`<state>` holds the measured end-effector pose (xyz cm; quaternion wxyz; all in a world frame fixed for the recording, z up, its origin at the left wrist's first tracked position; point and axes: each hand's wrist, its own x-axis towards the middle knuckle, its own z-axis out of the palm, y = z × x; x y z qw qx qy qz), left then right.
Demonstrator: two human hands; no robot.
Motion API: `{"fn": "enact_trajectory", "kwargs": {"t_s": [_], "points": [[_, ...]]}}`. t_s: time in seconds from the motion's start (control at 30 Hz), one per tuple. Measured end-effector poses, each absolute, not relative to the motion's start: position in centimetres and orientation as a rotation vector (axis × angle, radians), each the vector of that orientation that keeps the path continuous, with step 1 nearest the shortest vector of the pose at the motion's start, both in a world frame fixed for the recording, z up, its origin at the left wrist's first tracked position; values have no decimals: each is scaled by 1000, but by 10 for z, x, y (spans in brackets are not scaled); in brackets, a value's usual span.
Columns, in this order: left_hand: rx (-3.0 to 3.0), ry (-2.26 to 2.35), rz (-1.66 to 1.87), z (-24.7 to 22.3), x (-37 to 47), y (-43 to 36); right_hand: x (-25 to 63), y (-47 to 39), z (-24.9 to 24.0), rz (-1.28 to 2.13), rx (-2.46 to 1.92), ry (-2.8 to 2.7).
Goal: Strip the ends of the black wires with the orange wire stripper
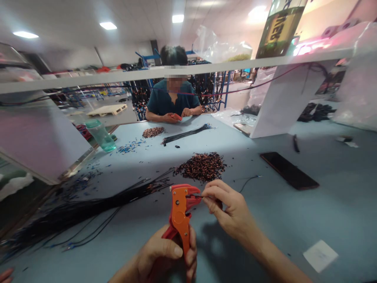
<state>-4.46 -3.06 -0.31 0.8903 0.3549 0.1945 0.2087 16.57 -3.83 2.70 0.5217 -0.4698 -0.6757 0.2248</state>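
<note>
My left hand (169, 251) is wrapped round the handles of an orange and red wire stripper (179, 216), held upright with its jaws toward the right. Between thumb and fingers, my right hand (226, 204) pinches a thin black wire (202, 196) whose end sits in the jaws. A black wire tail with a blue tip (250, 180) shows beyond that hand. Just behind the stripper lies a heap of short black and copper-coloured offcuts (203, 166). To the left, a long bundle of black wires (97, 210) stretches across the table.
Across the table (338, 220) sits a co-worker (173, 98) holding a red tool. A smaller wire bundle (188, 133), a copper-coloured heap (153, 132) and a green cup (101, 135) lie on that side. At right are a dark phone (288, 169) and a white paper square (320, 255). A shelf (118, 74) spans above.
</note>
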Motion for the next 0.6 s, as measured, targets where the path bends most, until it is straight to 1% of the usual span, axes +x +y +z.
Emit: {"fn": "enact_trajectory", "kwargs": {"t_s": [0.6], "points": [[777,413,436,-3,-47,-33,166,-43,27,485,-1104,-1698]]}}
